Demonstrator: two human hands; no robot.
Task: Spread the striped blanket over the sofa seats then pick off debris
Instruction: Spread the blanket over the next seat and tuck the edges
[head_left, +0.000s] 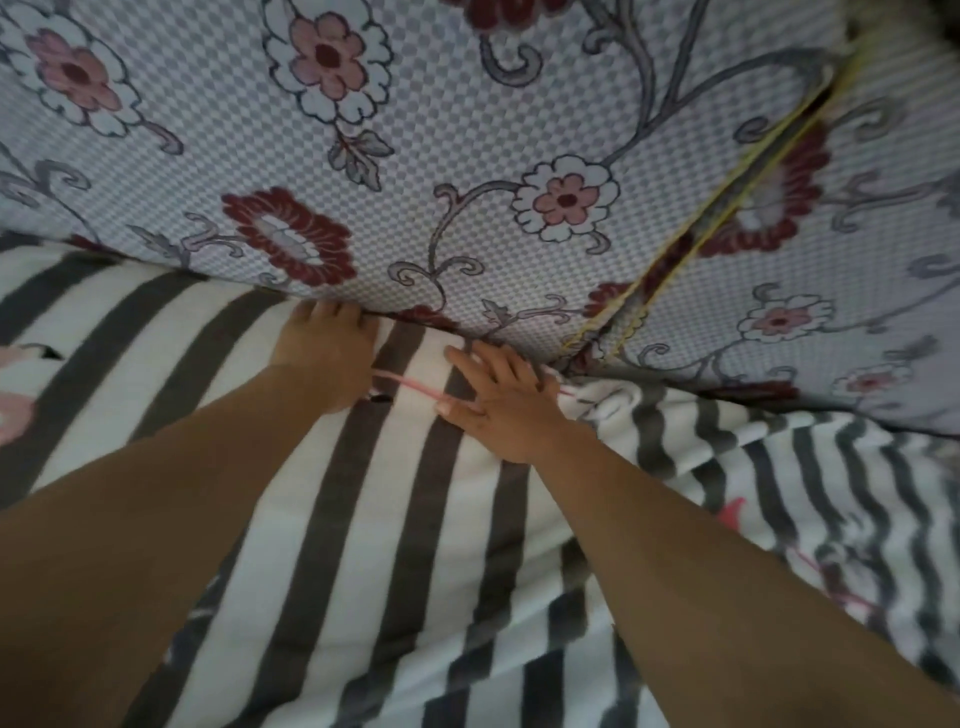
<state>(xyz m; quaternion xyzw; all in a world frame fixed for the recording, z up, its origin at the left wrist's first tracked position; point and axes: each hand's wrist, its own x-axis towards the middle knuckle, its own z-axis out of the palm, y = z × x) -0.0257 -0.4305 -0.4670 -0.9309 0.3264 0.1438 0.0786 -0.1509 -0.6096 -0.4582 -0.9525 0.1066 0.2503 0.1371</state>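
The striped blanket (363, 519), white with dark grey bands and pink marks, covers the sofa seat across the lower half of the view. My left hand (324, 353) presses its far edge into the crease under the floral back cushion (415, 156); its fingertips are hidden in the crease. My right hand (498, 400) lies flat on the blanket with fingers spread, close beside the same crease. A thin pink line (410, 387) on the blanket runs between the two hands. To the right the blanket is wrinkled and bunched (779, 493).
A second floral back cushion (857, 260) stands at the right, separated from the first by a seam with yellow piping (727, 208). Pink printed shapes (10, 415) show on the blanket at the left edge.
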